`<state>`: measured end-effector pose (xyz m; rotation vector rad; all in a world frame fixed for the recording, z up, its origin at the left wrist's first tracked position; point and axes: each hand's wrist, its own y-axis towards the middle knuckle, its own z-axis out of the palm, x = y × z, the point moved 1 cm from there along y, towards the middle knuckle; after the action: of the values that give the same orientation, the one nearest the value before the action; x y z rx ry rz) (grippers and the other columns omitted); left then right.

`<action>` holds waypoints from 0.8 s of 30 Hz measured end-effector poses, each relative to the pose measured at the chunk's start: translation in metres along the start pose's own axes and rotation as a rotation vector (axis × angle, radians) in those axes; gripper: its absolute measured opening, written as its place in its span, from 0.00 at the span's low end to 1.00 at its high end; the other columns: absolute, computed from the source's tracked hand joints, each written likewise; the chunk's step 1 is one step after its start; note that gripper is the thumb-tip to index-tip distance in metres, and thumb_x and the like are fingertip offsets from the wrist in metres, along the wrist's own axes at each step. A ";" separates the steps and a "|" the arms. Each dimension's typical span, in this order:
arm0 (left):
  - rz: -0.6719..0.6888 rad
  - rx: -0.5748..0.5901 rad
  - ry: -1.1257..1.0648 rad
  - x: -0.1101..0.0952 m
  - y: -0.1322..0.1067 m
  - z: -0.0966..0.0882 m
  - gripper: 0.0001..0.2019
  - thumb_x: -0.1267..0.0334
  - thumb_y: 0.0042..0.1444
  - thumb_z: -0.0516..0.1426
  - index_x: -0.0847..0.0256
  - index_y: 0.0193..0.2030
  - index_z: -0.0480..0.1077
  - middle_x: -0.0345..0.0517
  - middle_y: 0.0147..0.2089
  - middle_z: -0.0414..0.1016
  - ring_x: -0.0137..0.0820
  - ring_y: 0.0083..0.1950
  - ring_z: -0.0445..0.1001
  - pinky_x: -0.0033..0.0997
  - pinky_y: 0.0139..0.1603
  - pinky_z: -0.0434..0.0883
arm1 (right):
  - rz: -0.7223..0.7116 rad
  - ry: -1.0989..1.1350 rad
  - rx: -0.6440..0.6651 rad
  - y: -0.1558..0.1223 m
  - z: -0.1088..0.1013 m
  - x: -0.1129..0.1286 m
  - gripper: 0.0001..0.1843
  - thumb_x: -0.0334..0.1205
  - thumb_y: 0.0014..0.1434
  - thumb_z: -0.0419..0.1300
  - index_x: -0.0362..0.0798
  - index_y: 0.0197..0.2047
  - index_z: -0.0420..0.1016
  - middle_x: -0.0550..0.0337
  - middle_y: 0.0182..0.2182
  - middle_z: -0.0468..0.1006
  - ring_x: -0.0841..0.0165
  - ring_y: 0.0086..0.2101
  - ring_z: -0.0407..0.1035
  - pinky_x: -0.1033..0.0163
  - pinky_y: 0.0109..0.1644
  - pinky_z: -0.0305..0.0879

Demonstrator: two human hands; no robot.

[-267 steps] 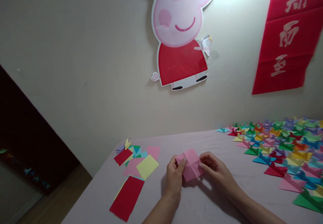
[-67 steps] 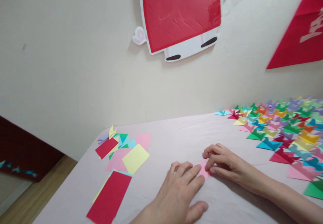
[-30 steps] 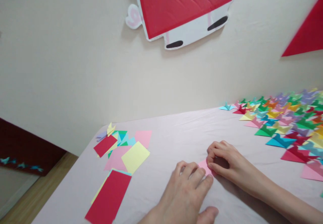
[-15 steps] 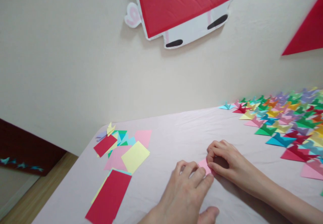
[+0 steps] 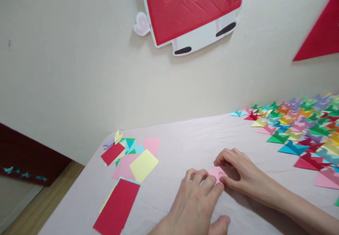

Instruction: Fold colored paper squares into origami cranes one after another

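Note:
A small folded piece of pink origami paper lies on the cloth-covered table between my two hands. My left hand presses it down with bent fingertips on its left side, the thumb held out lower down. From the right, my right hand curls around the paper, thumb at its right edge and index finger near its upper corner, with a gap between them. A small fold or flap shows near the right thumb. Part of the paper is hidden under my left fingers.
Rows of folded paper birds in many colours cover the table's right side. On the left lie loose coloured papers, a red rectangular stack and a yellow sheet. A wall with a red-and-white cutout rises behind.
My right index finger has moved up and away from the thumb, uncovering more of the pink paper. My left hand stays on it. The view has shifted slightly.

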<state>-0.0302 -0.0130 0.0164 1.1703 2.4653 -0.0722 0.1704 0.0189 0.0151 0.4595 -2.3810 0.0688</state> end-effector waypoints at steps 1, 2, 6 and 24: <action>0.000 0.000 -0.002 0.000 0.000 0.000 0.27 0.50 0.58 0.59 0.59 0.60 0.63 0.48 0.55 0.71 0.42 0.58 0.63 0.45 0.62 0.58 | 0.004 0.001 0.006 0.000 0.000 0.000 0.11 0.32 0.50 0.58 0.53 0.38 0.69 0.58 0.39 0.75 0.59 0.41 0.65 0.53 0.46 0.63; 0.000 -0.001 -0.004 0.000 0.000 0.000 0.27 0.50 0.58 0.59 0.59 0.60 0.63 0.48 0.55 0.71 0.43 0.58 0.63 0.45 0.62 0.58 | 0.005 0.005 0.011 0.000 -0.001 0.001 0.11 0.32 0.50 0.58 0.53 0.38 0.69 0.58 0.39 0.75 0.59 0.41 0.65 0.53 0.47 0.63; 0.000 -0.007 -0.007 0.000 -0.001 0.001 0.26 0.51 0.57 0.60 0.59 0.59 0.64 0.49 0.55 0.71 0.43 0.59 0.63 0.45 0.62 0.58 | 0.015 0.027 0.011 0.001 -0.001 -0.001 0.11 0.33 0.50 0.58 0.54 0.39 0.69 0.57 0.39 0.75 0.58 0.42 0.65 0.52 0.47 0.63; -0.052 -0.015 0.102 -0.010 -0.004 0.011 0.30 0.46 0.58 0.57 0.57 0.64 0.62 0.58 0.63 0.63 0.51 0.63 0.60 0.54 0.62 0.59 | 0.060 0.256 -0.094 0.003 -0.007 -0.010 0.09 0.34 0.54 0.52 0.50 0.38 0.70 0.57 0.35 0.75 0.62 0.38 0.69 0.56 0.45 0.66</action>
<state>-0.0236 -0.0254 0.0099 1.1297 2.5804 -0.0093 0.1805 0.0257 0.0144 0.3146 -2.1355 0.0407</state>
